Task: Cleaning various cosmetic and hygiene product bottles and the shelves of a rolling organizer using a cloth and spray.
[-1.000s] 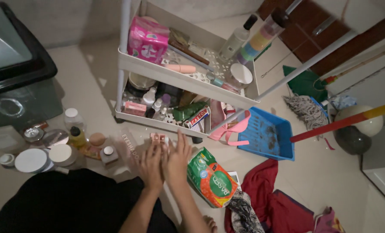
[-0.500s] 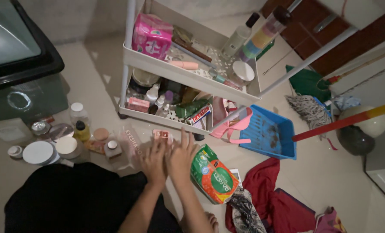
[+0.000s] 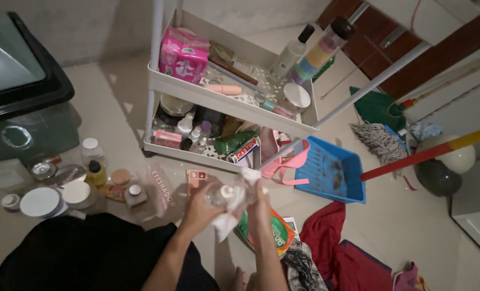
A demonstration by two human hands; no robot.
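While the left hand (image 3: 197, 207) grips a small clear bottle (image 3: 221, 195) steady, the right hand (image 3: 260, 202) presses a white tissue (image 3: 234, 207) on it (at 6 o'clock from the white cart (image 3: 232, 102)), probably for wiping.

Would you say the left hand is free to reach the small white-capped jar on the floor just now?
Probably not: the left hand is gripping a clear bottle, though the jar sits close with nothing between.

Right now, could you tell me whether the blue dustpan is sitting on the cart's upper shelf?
No, the blue dustpan lies on the floor to the right of the white cart, beside the mop head.
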